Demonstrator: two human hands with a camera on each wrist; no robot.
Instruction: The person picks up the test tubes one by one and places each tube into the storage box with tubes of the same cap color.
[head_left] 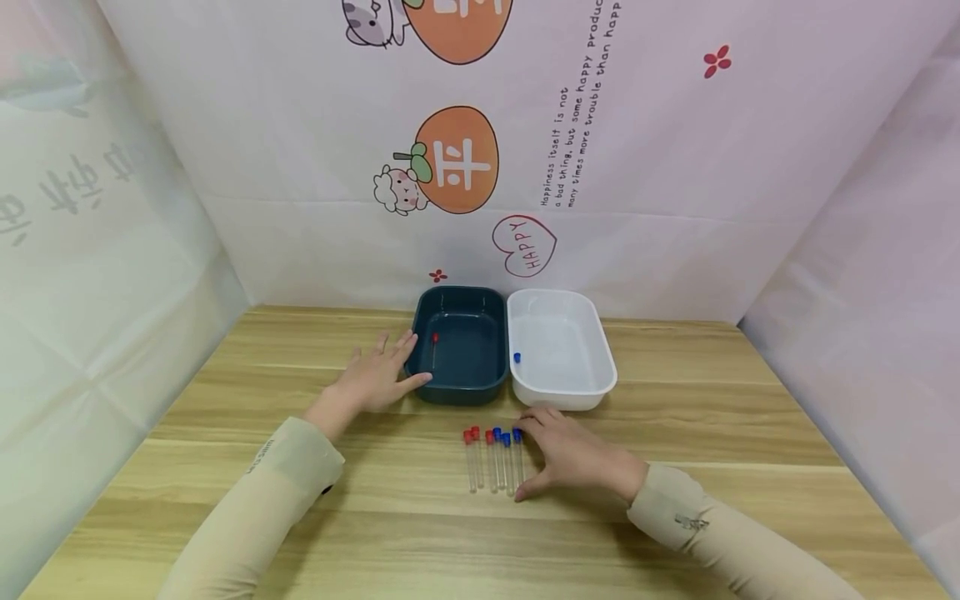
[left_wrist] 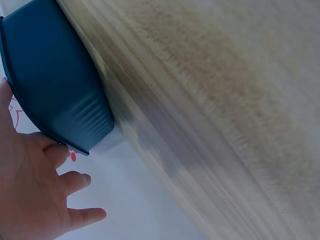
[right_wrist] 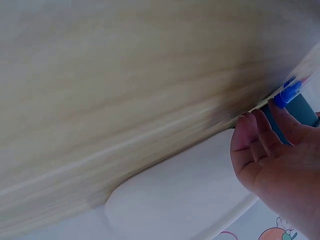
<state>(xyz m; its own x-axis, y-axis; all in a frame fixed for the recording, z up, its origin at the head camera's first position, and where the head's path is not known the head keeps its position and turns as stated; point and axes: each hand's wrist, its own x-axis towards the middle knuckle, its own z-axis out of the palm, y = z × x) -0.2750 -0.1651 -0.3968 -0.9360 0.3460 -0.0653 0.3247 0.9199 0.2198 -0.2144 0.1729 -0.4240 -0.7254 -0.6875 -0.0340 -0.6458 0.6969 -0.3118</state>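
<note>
With spread fingers, my left hand (head_left: 372, 379) (left_wrist: 35, 185) touches the left rim of the dark teal bin (head_left: 457, 388) (left_wrist: 55, 75). Three red-capped tubes (head_left: 471, 467) and three blue-capped ones (head_left: 510, 471) lie side by side on the table before the bins. My right hand (head_left: 573, 454) (right_wrist: 280, 165) holds the rightmost blue-capped tube (head_left: 519, 454) lengthwise, a finger at its blue cap (right_wrist: 286, 96) and the thumb by its lower end. That tube still lies in the row.
A white bin (head_left: 564, 398) (right_wrist: 175, 185) stands right of the teal one, side against side. One red-capped tube (head_left: 435, 338) is inside the teal bin, and a blue cap (head_left: 517, 357) shows inside the white bin. Behind them hangs a printed white cloth (head_left: 300, 167).
</note>
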